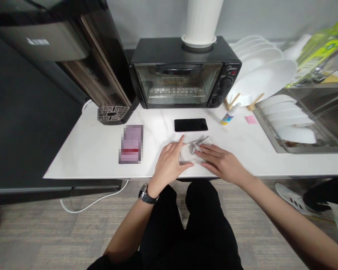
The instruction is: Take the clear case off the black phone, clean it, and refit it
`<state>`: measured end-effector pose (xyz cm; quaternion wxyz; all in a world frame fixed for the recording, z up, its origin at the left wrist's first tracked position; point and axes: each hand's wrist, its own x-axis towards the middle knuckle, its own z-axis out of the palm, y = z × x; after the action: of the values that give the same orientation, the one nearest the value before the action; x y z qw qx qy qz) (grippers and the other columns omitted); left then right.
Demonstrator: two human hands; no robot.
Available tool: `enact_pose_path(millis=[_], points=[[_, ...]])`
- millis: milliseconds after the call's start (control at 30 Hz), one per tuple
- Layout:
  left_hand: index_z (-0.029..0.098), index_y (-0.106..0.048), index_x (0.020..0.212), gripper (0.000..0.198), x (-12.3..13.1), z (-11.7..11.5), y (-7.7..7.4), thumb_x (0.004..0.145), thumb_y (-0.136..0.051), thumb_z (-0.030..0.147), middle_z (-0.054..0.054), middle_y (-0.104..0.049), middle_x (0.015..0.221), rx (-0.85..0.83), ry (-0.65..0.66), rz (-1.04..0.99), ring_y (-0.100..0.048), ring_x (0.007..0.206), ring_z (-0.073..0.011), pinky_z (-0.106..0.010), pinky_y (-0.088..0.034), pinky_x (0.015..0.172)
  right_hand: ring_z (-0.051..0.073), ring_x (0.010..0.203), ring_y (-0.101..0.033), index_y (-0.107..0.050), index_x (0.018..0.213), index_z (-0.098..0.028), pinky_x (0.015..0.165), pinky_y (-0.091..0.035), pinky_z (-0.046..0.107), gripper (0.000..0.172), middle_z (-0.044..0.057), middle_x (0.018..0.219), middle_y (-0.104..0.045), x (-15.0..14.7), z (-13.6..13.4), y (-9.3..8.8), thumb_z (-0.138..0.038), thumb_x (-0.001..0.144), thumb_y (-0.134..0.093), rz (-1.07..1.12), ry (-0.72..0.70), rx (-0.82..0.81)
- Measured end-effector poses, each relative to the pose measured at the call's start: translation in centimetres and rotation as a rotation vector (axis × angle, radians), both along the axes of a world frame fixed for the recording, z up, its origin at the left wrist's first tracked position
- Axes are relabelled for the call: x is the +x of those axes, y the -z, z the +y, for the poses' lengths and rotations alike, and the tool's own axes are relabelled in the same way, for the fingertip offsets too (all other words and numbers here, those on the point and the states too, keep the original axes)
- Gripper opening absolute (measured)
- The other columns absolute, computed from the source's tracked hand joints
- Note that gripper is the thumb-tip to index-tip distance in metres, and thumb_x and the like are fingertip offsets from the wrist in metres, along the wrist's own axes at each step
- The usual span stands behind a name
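A crumpled clear plastic bag or wrapper [198, 145] lies on the white counter [95, 150] near its front edge. My left hand [170, 162], with a watch on its wrist, rests on the wrapper's left side, fingers stretched out and the forefinger pointing away. My right hand [222, 162] lies flat on the wrapper's right side, fingers extended to the left and pressing it down. Neither hand grips anything. Just beyond the wrapper lies a black phone [190, 125], screen dark.
A black toaster oven [183, 75] stands at the back with a white cylinder on top. A water dispenser [101, 75] is at back left. A pixelated purple packet [131, 144], small bottle [228, 117], pink note [251, 119], white plates [264, 78] and dish rack [295, 127] sit around.
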<state>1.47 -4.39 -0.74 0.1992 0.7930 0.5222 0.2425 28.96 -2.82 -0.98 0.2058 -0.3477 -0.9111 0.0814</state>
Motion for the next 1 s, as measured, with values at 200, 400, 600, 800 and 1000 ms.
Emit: enact_pose_path(millis=[200, 400, 600, 800, 1000], points=[[0.031, -0.019, 0.177, 0.111, -0.1, 0.3, 0.2, 0.091, -0.089, 0.043, -0.009, -0.068, 0.152, -0.010, 0.007, -0.012, -0.060, 0.140, -0.0332, -0.050, -0.046, 0.122, 0.039, 0.147, -0.064, -0.064, 0.155, -0.011, 0.123, -0.054, 0.062, 0.053, 0.024, 0.155, -0.067, -0.7, -0.6, 0.7, -0.043, 0.112, -0.059, -0.072, 0.240, 0.091], [0.020, -0.028, 0.174, 0.098, -0.1, 0.2, -0.1, 0.094, -0.083, 0.031, -0.013, -0.069, 0.148, 0.005, -0.009, -0.007, -0.061, 0.136, -0.0329, -0.048, -0.049, 0.120, 0.041, 0.150, -0.060, -0.064, 0.152, -0.008, 0.128, -0.047, 0.066, 0.064, 0.029, 0.154, -0.065, -6.7, -2.1, 0.3, -0.055, 0.107, -0.065, 0.029, 0.064, -0.053], [0.030, -0.027, 0.175, 0.105, 0.1, -0.1, -0.4, 0.090, -0.088, 0.039, -0.011, -0.070, 0.147, 0.003, -0.045, -0.010, -0.061, 0.135, -0.0370, -0.055, -0.050, 0.119, 0.034, 0.141, -0.070, -0.071, 0.148, -0.021, 0.131, -0.044, 0.063, 0.044, 0.017, 0.144, -0.076, -3.5, -3.0, -1.2, -0.041, 0.109, -0.065, -0.033, 0.027, -0.061], [0.024, -0.029, 0.173, 0.105, 0.0, 0.2, -0.1, 0.089, -0.091, 0.036, -0.009, -0.071, 0.150, -0.005, -0.027, -0.004, -0.062, 0.137, -0.0323, -0.048, -0.046, 0.122, 0.039, 0.148, -0.063, -0.073, 0.142, -0.015, 0.135, -0.034, 0.067, 0.042, 0.020, 0.143, -0.077, -0.7, -1.0, -1.2, -0.041, 0.113, -0.057, -0.171, 0.300, 0.103], [0.024, -0.027, 0.174, 0.106, -0.2, 0.4, 0.1, 0.089, -0.090, 0.034, -0.009, -0.070, 0.151, -0.007, -0.011, -0.053, -0.060, 0.139, -0.0313, -0.047, -0.046, 0.122, 0.043, 0.155, -0.055, -0.066, 0.146, -0.003, 0.131, -0.040, 0.068, 0.063, 0.030, 0.145, -0.072, -5.0, -0.5, 0.1, -0.053, 0.109, -0.064, -0.044, 0.310, 0.094]])
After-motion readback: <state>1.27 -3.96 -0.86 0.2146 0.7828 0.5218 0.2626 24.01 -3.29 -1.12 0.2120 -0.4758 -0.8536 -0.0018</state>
